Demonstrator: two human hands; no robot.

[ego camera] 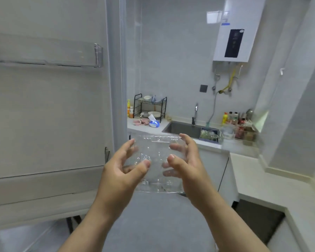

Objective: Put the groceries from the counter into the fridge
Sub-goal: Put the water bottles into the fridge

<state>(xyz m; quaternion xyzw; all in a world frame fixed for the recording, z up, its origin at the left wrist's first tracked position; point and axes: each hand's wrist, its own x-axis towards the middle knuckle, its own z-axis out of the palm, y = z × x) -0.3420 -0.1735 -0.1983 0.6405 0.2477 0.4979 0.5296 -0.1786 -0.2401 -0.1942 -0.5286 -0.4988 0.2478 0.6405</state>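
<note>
The left hand [124,171] and right hand [185,166] hold a clear tray [158,186] between them in mid-air. Each hand grips one side, with the thumb on the near face and the fingers curled behind, visible through the plastic. The open fridge door [44,110] stands just left of the tray, its shelf [44,53] higher up. The counter [145,128] and sink [182,128] lie beyond.

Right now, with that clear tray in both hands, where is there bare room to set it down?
The upper door bin shows nothing inside, and the near stretch of counter on the right is bare. Crowded: a cloth and packet lie between dish rack and sink; bottles fill the far corner.
</note>
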